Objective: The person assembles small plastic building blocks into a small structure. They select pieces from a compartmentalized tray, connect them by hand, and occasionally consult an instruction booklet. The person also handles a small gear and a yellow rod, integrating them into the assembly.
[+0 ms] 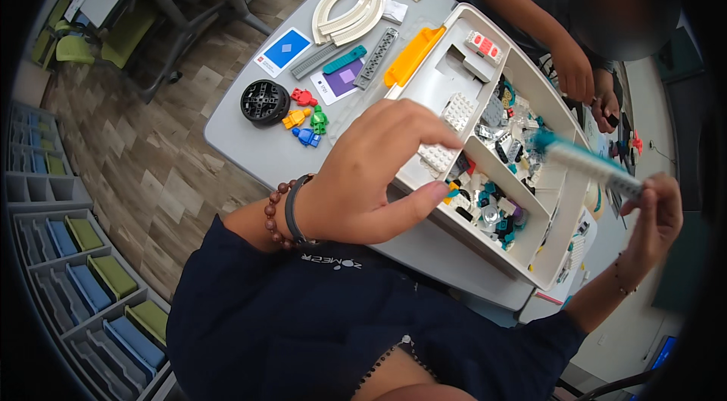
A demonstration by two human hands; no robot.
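Note:
My right hand (657,208) is raised past the right side of the box, pinching one end of a long grey-and-teal brick beam (587,161). The beam is blurred; its teal end hangs over the box. My left hand (379,177), with a beaded bracelet and a dark band at the wrist, hovers over the near left edge of the white sorting box (485,253). Its thumb and fingers are apart, and nothing shows between them. Mixed loose bricks (492,208) fill the compartment beside its fingertips. White studded plates (457,113) lie in the box, partly hidden by this hand.
Left of the box, the table holds white curved tracks (363,11), a black wheel (264,102), several coloured brick figures (307,119), cards (284,50) and grey beams (376,59). A yellow piece (413,57) rests on the box rim. Across it, another person's hands (579,79) handle something dark.

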